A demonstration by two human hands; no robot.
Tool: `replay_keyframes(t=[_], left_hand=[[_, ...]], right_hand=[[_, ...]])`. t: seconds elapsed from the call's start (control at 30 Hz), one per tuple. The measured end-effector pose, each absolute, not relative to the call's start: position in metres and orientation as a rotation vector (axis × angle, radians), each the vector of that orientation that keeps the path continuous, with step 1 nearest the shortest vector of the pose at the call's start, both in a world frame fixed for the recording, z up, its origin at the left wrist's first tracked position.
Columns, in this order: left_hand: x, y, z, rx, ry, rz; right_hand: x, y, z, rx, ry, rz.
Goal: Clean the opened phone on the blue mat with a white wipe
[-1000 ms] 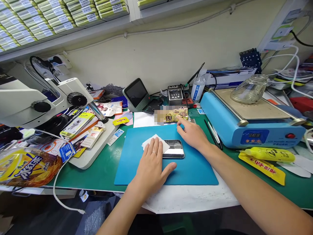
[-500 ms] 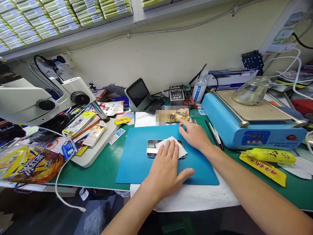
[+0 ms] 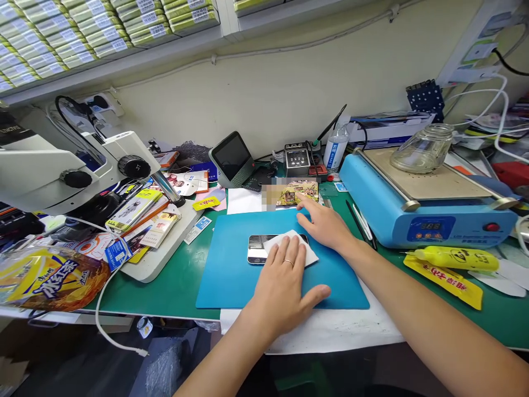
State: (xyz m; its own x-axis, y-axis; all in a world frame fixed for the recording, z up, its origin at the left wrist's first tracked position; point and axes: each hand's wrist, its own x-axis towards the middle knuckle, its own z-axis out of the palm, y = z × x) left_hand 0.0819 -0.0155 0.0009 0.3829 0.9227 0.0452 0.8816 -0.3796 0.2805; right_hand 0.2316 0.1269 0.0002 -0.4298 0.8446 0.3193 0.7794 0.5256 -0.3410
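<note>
My left hand lies flat, fingers stretched out and thumb spread, on a folded white wipe. Beneath the wipe is a phone, its left end uncovered, resting on a blue mat. A ring shows on one finger of this hand. My right hand is over the mat's far right edge, its index finger extended and its thumb apart. That fingertip is at the near edge of a yellow patterned packet; whether it touches cannot be made out. Nothing shows in the right hand.
A microscope and a drink pouch stand left. Behind the mat are a screen device and a soldering station. On the right, a blue heating machine carries a glass jar; a yellow tube lies before it.
The wipe and my left hand have shifted slightly right on the phone, so the wipe covers its lower right corner. My right hand has moved a little left. The view has shifted slightly.
</note>
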Motion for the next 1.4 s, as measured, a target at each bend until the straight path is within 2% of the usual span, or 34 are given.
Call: replay_keyframes(t=[0.17,0.3,0.43,0.83,1.17,1.4], left_hand=[[0.073,-0.017,0.004,2.44,1.549,0.307],[0.051,-0.023,0.001,2.441,1.635,0.302],[0.041,-0.024,-0.005,2.432,1.73,0.309],[0.046,-0.021,-0.009,2.426,1.765,0.295],[0.084,-0.005,0.003,2.448,1.575,0.314],[0.05,-0.017,-0.004,2.448,1.743,0.302]], right_hand=[[0.232,0.127,0.0,-1.381,-2.294,0.192],[0.23,0.128,0.002,-1.32,-2.416,0.192],[0.23,0.127,0.004,-1.36,-2.314,0.206],[0.231,0.126,0.002,-1.378,-2.119,0.209],[0.235,0.124,0.0,-1.443,-2.092,0.184],[0.235,0.122,0.002,-1.548,-2.117,0.153]])
